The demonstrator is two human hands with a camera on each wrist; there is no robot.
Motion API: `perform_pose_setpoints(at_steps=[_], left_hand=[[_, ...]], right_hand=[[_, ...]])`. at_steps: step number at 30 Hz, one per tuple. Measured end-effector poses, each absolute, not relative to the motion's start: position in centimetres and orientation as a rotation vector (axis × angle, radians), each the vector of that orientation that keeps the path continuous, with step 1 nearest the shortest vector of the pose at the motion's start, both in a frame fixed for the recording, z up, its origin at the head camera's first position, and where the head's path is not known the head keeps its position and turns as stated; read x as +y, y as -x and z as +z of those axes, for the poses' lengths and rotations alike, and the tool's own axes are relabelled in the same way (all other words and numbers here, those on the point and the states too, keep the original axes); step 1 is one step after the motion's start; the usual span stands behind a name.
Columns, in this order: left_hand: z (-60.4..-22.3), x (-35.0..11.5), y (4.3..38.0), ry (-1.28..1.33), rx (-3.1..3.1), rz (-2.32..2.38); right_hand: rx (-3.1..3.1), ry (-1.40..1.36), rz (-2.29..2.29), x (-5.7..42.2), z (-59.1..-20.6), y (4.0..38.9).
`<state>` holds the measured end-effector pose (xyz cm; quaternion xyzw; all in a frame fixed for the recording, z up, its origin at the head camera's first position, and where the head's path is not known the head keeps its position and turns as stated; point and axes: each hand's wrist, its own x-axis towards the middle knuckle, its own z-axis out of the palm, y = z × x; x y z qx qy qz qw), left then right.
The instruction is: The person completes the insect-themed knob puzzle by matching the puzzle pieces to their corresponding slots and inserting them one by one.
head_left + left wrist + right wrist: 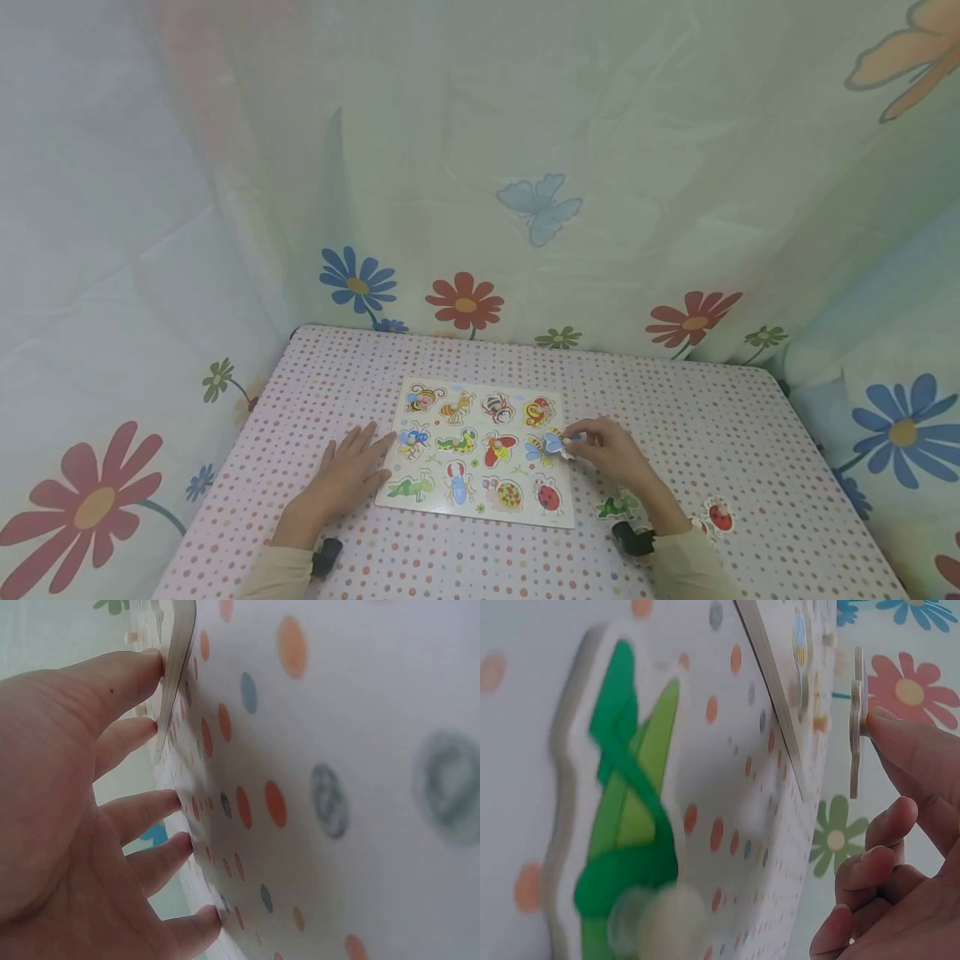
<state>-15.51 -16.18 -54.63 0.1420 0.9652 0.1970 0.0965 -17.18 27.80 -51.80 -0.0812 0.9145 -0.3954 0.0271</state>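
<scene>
A wooden insect puzzle board [384,498] lies flat on the table, covered in insect pictures. My right hand [611,450] pinches a blue-winged insect puzzle piece [553,442] between thumb and fingers. In the head view it overlaps the board's right side, beside a similar printed bee; the right wrist view shows the piece [856,724] edge-on, raised off the board. My left hand [341,475] rests with spread fingers at the board's left edge. In the left wrist view, the thumb [139,671] touches the board's side and other fingertips meet the tablecloth.
A green grasshopper piece [618,504] with a knob lies below my right forearm. Farther right is a ladybug piece [720,515], partly overlapping another piece near the sleeve. A dotted cloth [330,367] covers the table, and flower-printed curtains [420,167] hang behind it.
</scene>
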Motion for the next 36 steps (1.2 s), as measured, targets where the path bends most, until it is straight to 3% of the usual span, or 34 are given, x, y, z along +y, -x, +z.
perform_pose_setpoints(at_steps=[36], left_hand=[[-54.7,-16.3,15.5,-0.425,2.860,0.594]], right_hand=[[2.736,0.195,-1.130,24.9,-52.9,18.0]])
